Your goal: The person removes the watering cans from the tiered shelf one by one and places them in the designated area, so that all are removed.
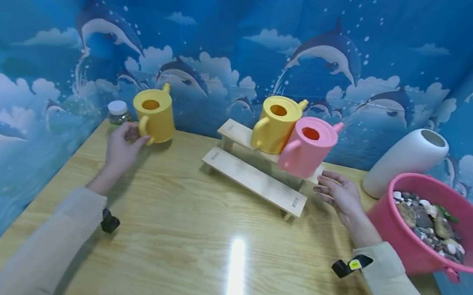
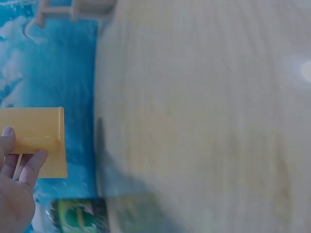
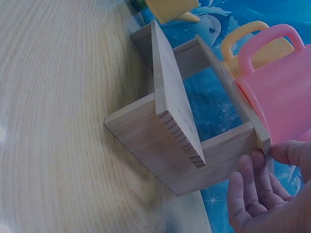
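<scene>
A staged recording booth is indicated: a wooden table (image 1: 185,242) is enclosed on three sides by a blue dolphin-printed backdrop (image 1: 244,31), with toy watering cans (image 1: 154,115) set out.

- You find no readable text, brand, number or sign in any of the three views.
- The green label on the small jar (image 2: 77,216) in your left wrist view is too blurred to read; in the head view the jar (image 1: 117,112) is too small to show any lettering.
- The yellow tag on the wrist strap (image 1: 354,264) of your right arm carries a dark mark, too small to make out.
</scene>
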{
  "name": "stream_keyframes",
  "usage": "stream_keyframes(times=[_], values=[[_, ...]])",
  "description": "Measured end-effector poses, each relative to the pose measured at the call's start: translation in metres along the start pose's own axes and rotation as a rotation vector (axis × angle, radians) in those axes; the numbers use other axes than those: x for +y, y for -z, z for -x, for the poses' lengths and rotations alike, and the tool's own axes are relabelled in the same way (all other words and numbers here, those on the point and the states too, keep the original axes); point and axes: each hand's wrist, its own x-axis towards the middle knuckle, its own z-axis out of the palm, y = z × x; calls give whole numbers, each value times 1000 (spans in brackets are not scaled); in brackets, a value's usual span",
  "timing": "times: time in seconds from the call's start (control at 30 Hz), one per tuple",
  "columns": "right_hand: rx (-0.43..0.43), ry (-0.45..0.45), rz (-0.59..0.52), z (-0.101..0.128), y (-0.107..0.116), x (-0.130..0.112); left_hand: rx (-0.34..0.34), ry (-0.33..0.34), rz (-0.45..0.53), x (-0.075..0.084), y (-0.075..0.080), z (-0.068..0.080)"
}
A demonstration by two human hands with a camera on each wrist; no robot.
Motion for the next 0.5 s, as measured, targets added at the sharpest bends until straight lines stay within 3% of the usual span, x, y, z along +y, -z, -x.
stream_keyframes(times=[0.27,0.5], values=[[-7,5,-19,-1,1,1,-15,1,-53,-24,6,6],[9,5,8,-1,0,1,-56,-4,-71,-33,10,10]])
